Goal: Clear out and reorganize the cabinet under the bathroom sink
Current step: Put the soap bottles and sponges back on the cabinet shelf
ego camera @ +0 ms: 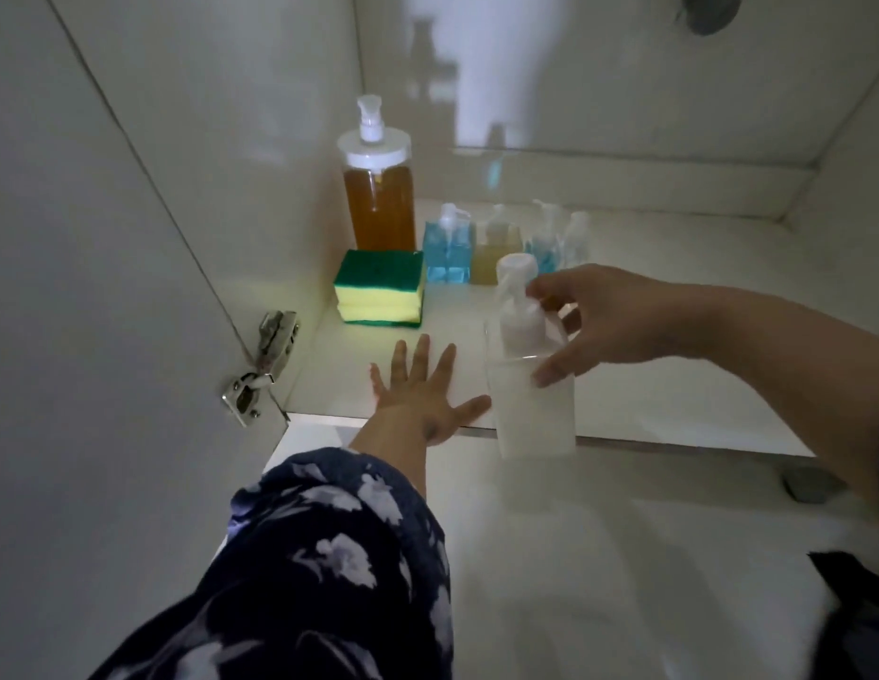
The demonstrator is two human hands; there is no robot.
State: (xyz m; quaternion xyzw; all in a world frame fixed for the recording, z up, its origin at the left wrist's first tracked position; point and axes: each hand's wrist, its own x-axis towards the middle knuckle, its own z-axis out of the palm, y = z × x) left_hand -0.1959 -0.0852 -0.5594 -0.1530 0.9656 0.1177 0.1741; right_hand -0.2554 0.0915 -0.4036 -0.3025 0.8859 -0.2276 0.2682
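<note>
Slippage is the risk: right hand (589,321) pinches the clear pump bottle (530,385) only loosely at its shoulder over the shelf edge (673,446), while left hand (422,390) lies flat, fingers spread.

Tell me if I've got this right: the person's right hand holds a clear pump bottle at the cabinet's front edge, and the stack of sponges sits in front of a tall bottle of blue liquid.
Not quite. In the head view the tall bottle behind the sponges holds amber liquid, not blue; the blue is in smaller bottles beside it. The rest is right: the right hand holds the clear pump bottle at the front edge.
</note>
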